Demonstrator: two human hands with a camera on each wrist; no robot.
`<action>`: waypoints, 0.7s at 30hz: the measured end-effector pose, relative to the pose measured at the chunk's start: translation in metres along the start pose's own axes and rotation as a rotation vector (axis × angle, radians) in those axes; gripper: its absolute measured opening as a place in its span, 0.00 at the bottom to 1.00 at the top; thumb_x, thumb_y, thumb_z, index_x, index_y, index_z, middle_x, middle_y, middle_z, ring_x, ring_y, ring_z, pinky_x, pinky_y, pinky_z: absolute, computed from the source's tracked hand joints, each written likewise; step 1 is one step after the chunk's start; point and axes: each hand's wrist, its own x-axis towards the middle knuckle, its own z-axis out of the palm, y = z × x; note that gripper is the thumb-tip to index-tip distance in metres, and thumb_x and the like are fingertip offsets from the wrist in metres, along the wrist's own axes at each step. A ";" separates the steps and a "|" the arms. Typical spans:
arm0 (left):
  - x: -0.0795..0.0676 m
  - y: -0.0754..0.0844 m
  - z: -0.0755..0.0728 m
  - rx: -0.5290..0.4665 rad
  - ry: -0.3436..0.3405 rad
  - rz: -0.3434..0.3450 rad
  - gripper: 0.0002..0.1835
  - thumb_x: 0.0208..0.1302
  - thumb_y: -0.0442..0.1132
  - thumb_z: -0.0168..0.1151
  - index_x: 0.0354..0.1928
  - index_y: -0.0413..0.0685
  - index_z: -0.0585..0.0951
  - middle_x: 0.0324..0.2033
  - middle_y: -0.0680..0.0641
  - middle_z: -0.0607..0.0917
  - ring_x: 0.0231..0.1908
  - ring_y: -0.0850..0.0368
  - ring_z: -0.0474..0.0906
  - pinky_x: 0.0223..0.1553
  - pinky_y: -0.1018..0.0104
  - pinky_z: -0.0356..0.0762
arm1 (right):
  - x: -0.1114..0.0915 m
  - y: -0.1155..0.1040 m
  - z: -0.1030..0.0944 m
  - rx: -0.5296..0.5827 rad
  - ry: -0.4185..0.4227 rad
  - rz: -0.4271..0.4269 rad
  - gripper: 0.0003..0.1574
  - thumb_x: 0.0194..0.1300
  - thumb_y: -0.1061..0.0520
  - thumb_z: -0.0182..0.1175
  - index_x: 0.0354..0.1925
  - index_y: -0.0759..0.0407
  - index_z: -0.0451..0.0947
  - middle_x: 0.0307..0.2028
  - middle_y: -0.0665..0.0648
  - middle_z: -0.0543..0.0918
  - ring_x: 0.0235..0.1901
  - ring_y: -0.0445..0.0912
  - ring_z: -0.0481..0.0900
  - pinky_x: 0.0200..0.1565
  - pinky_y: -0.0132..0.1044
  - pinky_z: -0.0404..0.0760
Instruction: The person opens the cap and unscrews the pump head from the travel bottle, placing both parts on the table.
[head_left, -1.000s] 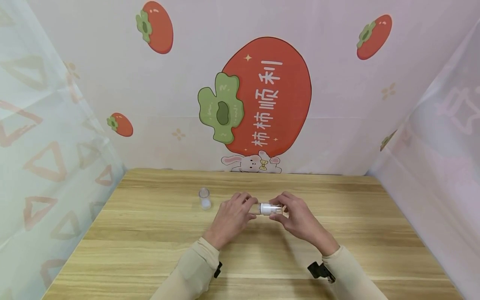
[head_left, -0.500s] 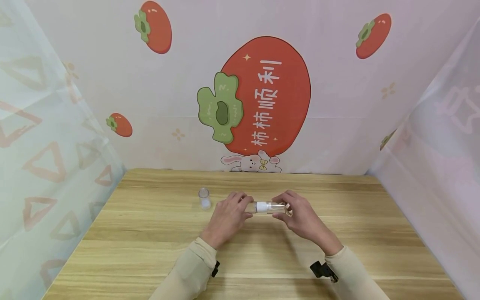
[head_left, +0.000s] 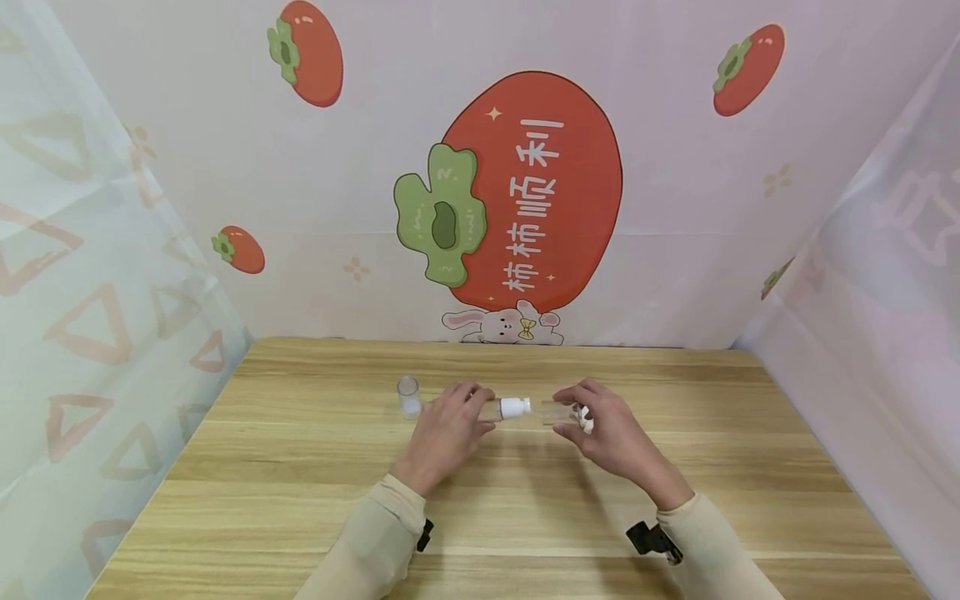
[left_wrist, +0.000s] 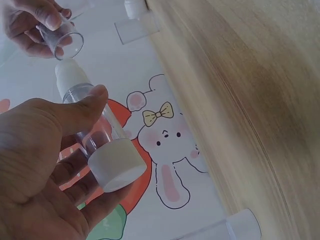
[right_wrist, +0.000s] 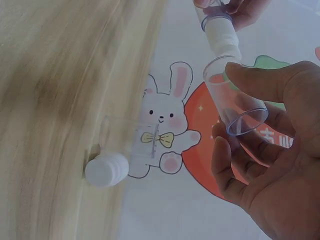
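My left hand (head_left: 448, 427) holds a small clear pump bottle (left_wrist: 102, 127) level in the air, gripped around its body. Its white base (left_wrist: 117, 165) and white pump head (head_left: 514, 407) stick out of the hand. A clear, hollow cap (right_wrist: 235, 95) is held by my right hand (head_left: 603, 429) between thumb and fingers. The cap's open end faces the pump head, with a small gap between them in the head view. In the right wrist view a white ribbed piece (right_wrist: 106, 170) and a clear tube-like piece (right_wrist: 130, 137) are on the table behind the right hand.
A clear container with a white part (head_left: 409, 398) stands on the wooden table (head_left: 300, 467), left of the left hand. A white backdrop (head_left: 675, 275) with printed persimmons and a rabbit rises at the table's back edge; printed cloth walls flank both sides.
The clear cap has come off the pump head, which it covered before. My left hand moved left with the bottle, while my right hand moved slightly right with the cap.
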 end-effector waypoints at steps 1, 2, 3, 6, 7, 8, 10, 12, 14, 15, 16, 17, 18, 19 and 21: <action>0.000 0.000 0.000 -0.003 0.003 -0.003 0.19 0.56 0.40 0.78 0.49 0.47 0.83 0.43 0.47 0.84 0.43 0.50 0.81 0.34 0.58 0.83 | -0.001 0.001 0.000 -0.005 0.002 0.000 0.22 0.54 0.63 0.78 0.48 0.60 0.84 0.40 0.50 0.80 0.37 0.49 0.80 0.36 0.43 0.81; 0.000 0.000 -0.001 -0.005 0.006 -0.006 0.20 0.56 0.40 0.78 0.49 0.46 0.83 0.44 0.47 0.84 0.43 0.50 0.81 0.34 0.57 0.83 | -0.001 0.002 0.001 -0.011 0.002 0.002 0.22 0.54 0.63 0.78 0.48 0.60 0.84 0.40 0.50 0.80 0.37 0.49 0.79 0.36 0.42 0.81; -0.001 0.000 -0.001 -0.006 0.008 -0.008 0.20 0.56 0.39 0.78 0.49 0.46 0.83 0.44 0.46 0.84 0.43 0.50 0.81 0.34 0.57 0.83 | -0.001 0.003 0.001 -0.016 0.001 0.006 0.22 0.54 0.63 0.78 0.48 0.60 0.84 0.40 0.50 0.80 0.37 0.49 0.79 0.37 0.42 0.81; 0.000 -0.001 -0.001 -0.009 0.014 -0.013 0.20 0.56 0.39 0.78 0.49 0.45 0.83 0.44 0.46 0.84 0.44 0.49 0.81 0.35 0.55 0.83 | -0.002 0.005 0.002 -0.039 -0.005 0.017 0.21 0.54 0.63 0.77 0.47 0.59 0.84 0.40 0.50 0.80 0.37 0.49 0.80 0.37 0.40 0.80; 0.000 -0.001 -0.002 -0.008 0.015 -0.014 0.19 0.56 0.39 0.78 0.49 0.45 0.83 0.44 0.46 0.84 0.44 0.49 0.81 0.35 0.55 0.83 | -0.002 0.006 0.003 -0.047 -0.008 0.023 0.21 0.54 0.63 0.77 0.47 0.59 0.85 0.40 0.51 0.81 0.37 0.50 0.80 0.38 0.40 0.80; 0.000 -0.001 -0.002 -0.009 0.015 -0.014 0.19 0.56 0.39 0.78 0.49 0.45 0.83 0.44 0.46 0.84 0.44 0.49 0.81 0.35 0.54 0.83 | -0.003 0.007 0.003 -0.056 -0.013 0.031 0.21 0.54 0.63 0.77 0.47 0.59 0.85 0.40 0.51 0.81 0.37 0.50 0.81 0.38 0.41 0.80; 0.000 -0.001 -0.002 -0.009 0.016 -0.014 0.19 0.56 0.39 0.78 0.49 0.45 0.83 0.43 0.46 0.84 0.43 0.49 0.81 0.34 0.54 0.83 | -0.003 0.008 0.004 -0.074 -0.026 0.053 0.20 0.54 0.63 0.77 0.47 0.59 0.85 0.39 0.52 0.81 0.38 0.52 0.81 0.39 0.42 0.80; 0.000 -0.001 -0.002 -0.013 0.020 -0.013 0.19 0.56 0.39 0.78 0.49 0.45 0.83 0.43 0.46 0.84 0.43 0.49 0.81 0.34 0.54 0.83 | -0.004 0.010 0.006 -0.091 -0.044 0.083 0.20 0.54 0.63 0.77 0.46 0.60 0.85 0.38 0.53 0.81 0.38 0.52 0.81 0.40 0.44 0.80; -0.001 -0.002 -0.002 -0.015 0.022 -0.014 0.19 0.56 0.39 0.78 0.48 0.46 0.83 0.43 0.46 0.84 0.43 0.49 0.81 0.34 0.55 0.83 | -0.005 0.012 0.007 -0.100 -0.063 0.112 0.20 0.54 0.62 0.76 0.46 0.61 0.85 0.38 0.55 0.81 0.39 0.53 0.81 0.40 0.45 0.80; -0.001 -0.002 -0.002 -0.015 0.025 -0.014 0.19 0.56 0.39 0.78 0.48 0.46 0.83 0.43 0.46 0.84 0.43 0.49 0.81 0.34 0.55 0.83 | -0.005 0.013 0.008 -0.102 -0.073 0.126 0.19 0.54 0.62 0.76 0.46 0.62 0.85 0.37 0.56 0.81 0.39 0.53 0.81 0.40 0.45 0.79; -0.001 -0.002 -0.002 -0.017 0.027 -0.015 0.19 0.56 0.39 0.78 0.48 0.46 0.83 0.43 0.47 0.84 0.43 0.49 0.81 0.34 0.55 0.83 | -0.005 0.014 0.009 -0.104 -0.082 0.140 0.19 0.54 0.62 0.76 0.46 0.63 0.85 0.37 0.57 0.81 0.40 0.53 0.80 0.40 0.46 0.79; -0.001 -0.002 -0.002 -0.021 0.030 -0.016 0.19 0.56 0.39 0.79 0.48 0.46 0.83 0.43 0.47 0.84 0.42 0.49 0.81 0.34 0.55 0.83 | -0.006 0.015 0.010 -0.104 -0.090 0.151 0.19 0.54 0.62 0.76 0.46 0.63 0.85 0.38 0.57 0.81 0.40 0.54 0.80 0.40 0.46 0.79; -0.001 -0.002 -0.002 -0.023 0.031 -0.017 0.19 0.56 0.39 0.79 0.48 0.46 0.83 0.42 0.47 0.84 0.42 0.50 0.81 0.34 0.55 0.83 | -0.006 0.015 0.011 -0.105 -0.097 0.160 0.19 0.54 0.62 0.76 0.46 0.63 0.85 0.38 0.58 0.81 0.41 0.54 0.80 0.41 0.47 0.80; -0.001 -0.002 -0.002 -0.026 0.033 -0.018 0.19 0.56 0.39 0.79 0.48 0.46 0.83 0.42 0.47 0.84 0.42 0.49 0.81 0.34 0.55 0.83 | -0.006 0.016 0.011 -0.105 -0.103 0.169 0.19 0.55 0.62 0.76 0.46 0.63 0.85 0.38 0.58 0.81 0.41 0.55 0.81 0.41 0.47 0.80; -0.001 -0.002 -0.002 -0.032 0.034 -0.021 0.19 0.56 0.39 0.79 0.48 0.46 0.83 0.42 0.47 0.84 0.42 0.49 0.81 0.34 0.55 0.83 | -0.007 0.017 0.012 -0.108 -0.113 0.185 0.19 0.54 0.63 0.76 0.46 0.63 0.85 0.38 0.58 0.82 0.41 0.55 0.81 0.41 0.48 0.80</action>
